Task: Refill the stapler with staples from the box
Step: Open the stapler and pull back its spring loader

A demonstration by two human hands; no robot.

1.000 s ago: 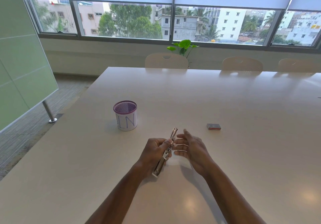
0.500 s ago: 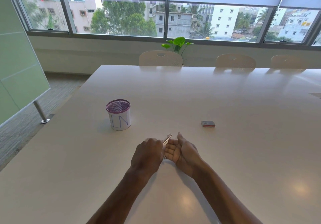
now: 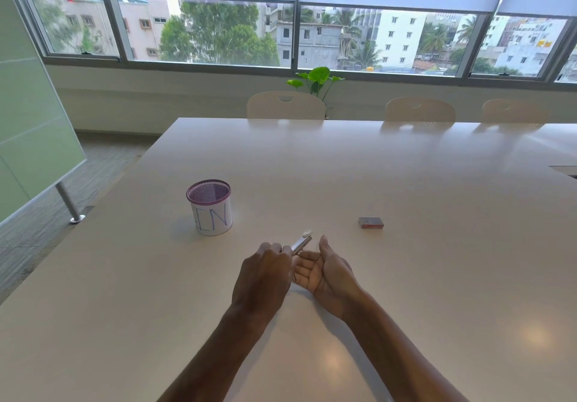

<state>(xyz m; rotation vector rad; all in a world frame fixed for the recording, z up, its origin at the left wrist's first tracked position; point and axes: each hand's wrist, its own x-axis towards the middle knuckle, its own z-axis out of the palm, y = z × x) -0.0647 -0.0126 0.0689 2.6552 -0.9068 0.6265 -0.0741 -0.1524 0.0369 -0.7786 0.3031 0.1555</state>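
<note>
stapler [image 3: 301, 242] gripped in closed left hand [image 3: 263, 272], right hand [image 3: 324, 272] spread open beside it, staple box [image 3: 371, 222] far right, mesh pen cup [image 3: 210, 206] far left

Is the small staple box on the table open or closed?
Closed, as far as visible: the staple box lies flat on the table, apart from both hands, with no flap or drawer showing.

Two bare forearms enter from the bottom edge, no sleeves visible anywhere up to the frame edge. Left hand [image 3: 263, 280] bare: no glove, ring, watch or band seen on wrist or back of hand. Right hand [image 3: 324, 272] bare too, palm side showing, fingers [image 3: 304, 269] unadorned, wrist plain. No bracelets, tape or markings on either arm. Nails too small to tell. Nothing else of the person in view.
</note>
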